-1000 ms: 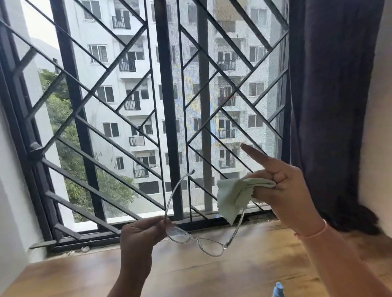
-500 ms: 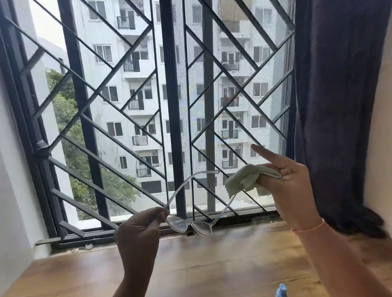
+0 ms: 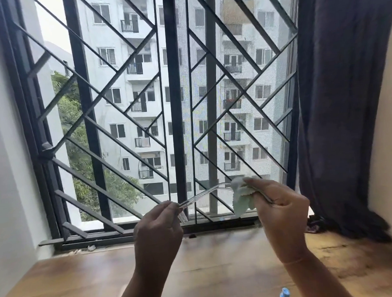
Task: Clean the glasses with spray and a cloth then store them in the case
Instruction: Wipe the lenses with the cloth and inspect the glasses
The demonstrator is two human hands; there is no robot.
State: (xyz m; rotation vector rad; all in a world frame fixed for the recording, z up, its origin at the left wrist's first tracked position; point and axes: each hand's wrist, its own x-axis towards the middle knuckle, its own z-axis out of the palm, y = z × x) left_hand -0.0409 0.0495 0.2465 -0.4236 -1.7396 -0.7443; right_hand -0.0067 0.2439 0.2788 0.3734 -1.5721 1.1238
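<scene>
Lifted and turned edge-on since earlier, the glasses hang pinched in the left hand's fingers. The right hand, index now curled, wraps the cloth round one temple. Below the fingers lies a wooden tabletop; beyond them, a barred window.

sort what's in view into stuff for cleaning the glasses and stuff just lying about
For the job: clear-framed glasses held by the left hand; pale green cloth in the right hand; blue-topped spray bottle at the bottom edge.
Just there: dark grey curtain; black metal window grille; brown wooden table.
</scene>
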